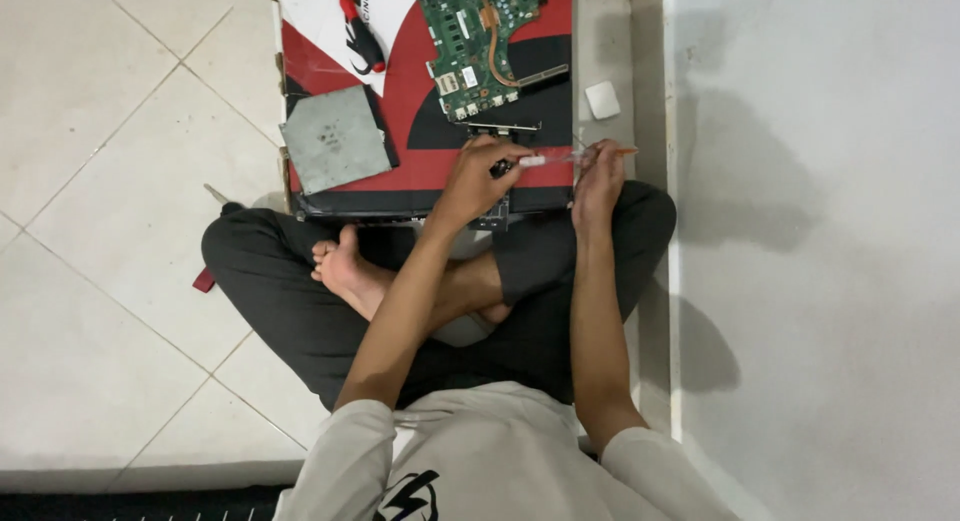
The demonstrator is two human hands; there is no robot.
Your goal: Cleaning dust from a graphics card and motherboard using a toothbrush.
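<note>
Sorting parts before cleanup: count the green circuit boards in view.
1: the green circuit board lies on the red mat, beyond both hands, partly cut off by the frame; others may be hidden.

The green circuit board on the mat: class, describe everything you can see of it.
The green circuit board lies flat at the top of the red, black and white mat, its far end cut off by the frame. It carries many small components, a curved copper-coloured pipe and a row of metal ports along its near edge. Neither the left hand nor the right hand touches it; both work just below it.

circuit board (480,36): top cut off | syringe (570,159) tip: tiny (unclear)
</note>
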